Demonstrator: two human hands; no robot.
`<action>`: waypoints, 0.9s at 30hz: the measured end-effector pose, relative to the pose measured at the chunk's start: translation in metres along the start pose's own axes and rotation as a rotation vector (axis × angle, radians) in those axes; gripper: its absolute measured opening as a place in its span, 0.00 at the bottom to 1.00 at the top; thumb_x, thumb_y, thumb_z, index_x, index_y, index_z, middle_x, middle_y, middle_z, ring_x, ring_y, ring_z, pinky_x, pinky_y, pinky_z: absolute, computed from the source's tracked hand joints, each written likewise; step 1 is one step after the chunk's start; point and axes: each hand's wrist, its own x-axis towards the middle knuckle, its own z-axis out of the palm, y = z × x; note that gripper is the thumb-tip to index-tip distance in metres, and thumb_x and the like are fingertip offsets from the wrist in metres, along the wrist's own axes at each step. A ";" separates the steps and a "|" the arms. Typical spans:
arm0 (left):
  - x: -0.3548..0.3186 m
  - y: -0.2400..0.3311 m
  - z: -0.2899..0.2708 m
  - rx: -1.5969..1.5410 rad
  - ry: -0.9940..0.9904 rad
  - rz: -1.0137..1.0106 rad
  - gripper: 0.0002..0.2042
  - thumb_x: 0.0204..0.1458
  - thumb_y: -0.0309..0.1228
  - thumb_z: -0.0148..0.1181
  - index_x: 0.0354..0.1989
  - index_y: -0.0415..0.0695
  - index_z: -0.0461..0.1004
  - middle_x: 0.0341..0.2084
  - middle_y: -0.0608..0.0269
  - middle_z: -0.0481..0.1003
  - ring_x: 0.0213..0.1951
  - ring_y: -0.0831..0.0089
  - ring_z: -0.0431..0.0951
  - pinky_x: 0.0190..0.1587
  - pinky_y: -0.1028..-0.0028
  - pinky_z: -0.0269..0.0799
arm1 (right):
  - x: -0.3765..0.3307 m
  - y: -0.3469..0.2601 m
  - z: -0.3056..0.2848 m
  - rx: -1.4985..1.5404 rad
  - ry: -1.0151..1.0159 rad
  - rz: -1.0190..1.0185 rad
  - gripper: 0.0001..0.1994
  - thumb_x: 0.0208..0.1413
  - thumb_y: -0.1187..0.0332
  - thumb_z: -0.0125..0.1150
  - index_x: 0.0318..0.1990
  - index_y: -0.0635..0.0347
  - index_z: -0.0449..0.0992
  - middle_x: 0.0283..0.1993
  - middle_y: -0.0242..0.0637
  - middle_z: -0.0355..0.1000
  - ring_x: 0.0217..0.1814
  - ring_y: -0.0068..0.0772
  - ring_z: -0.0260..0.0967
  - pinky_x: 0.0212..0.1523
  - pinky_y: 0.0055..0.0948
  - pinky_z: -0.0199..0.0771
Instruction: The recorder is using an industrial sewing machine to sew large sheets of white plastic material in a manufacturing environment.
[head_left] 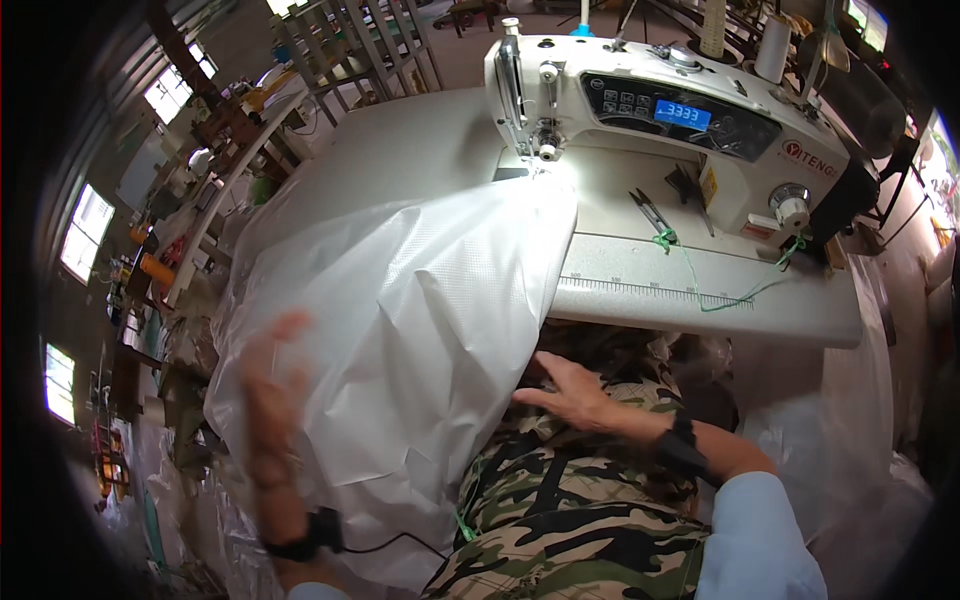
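Observation:
A large white plastic-like sheet [390, 310] with a fine woven grid lies creased over the left of the sewing table and hangs toward my lap. Its far right corner reaches under the needle area of a white sewing machine [640, 100]. My left hand [275, 375] is blurred by motion over the sheet's left part, thumb and fingers apart, with nothing visible between them. Beside the sheet's right edge, above my camouflage-patterned lap, is my right hand [572, 394]. Its thumb and fingers are spread and hold nothing I can see; whether they touch the sheet I cannot tell.
On the machine bed lie thread snips [650, 212] tied with green string [700, 290], and a dark tool [690, 195]. A ruler strip [650, 288] runs along the table's front. A thread cone [772, 48] stands behind the machine. Grey metal racks [355, 50] stand at the back left.

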 end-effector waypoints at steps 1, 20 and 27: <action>-0.004 0.032 0.032 0.006 -0.255 0.042 0.15 0.51 0.21 0.59 0.49 0.37 0.78 0.44 0.55 0.81 0.47 0.61 0.81 0.53 0.64 0.75 | 0.006 0.020 0.015 0.028 0.060 -0.023 0.27 0.55 0.50 0.67 0.51 0.67 0.76 0.44 0.53 0.77 0.48 0.50 0.75 0.51 0.39 0.73; -0.260 0.007 0.159 -0.387 0.093 -0.839 0.24 0.56 0.42 0.63 0.55 0.38 0.73 0.45 0.49 0.79 0.45 0.59 0.80 0.51 0.60 0.73 | 0.086 -0.138 0.055 0.748 -0.566 -0.115 0.30 0.58 0.47 0.61 0.49 0.74 0.75 0.42 0.55 0.76 0.46 0.41 0.74 0.50 0.36 0.73; -0.237 -0.010 0.038 0.122 0.609 -0.745 0.26 0.57 0.48 0.59 0.56 0.40 0.73 0.48 0.51 0.78 0.49 0.60 0.78 0.54 0.57 0.70 | 0.049 -0.012 0.065 0.265 -0.719 -0.359 0.30 0.56 0.50 0.64 0.56 0.67 0.71 0.49 0.52 0.76 0.51 0.49 0.75 0.51 0.38 0.74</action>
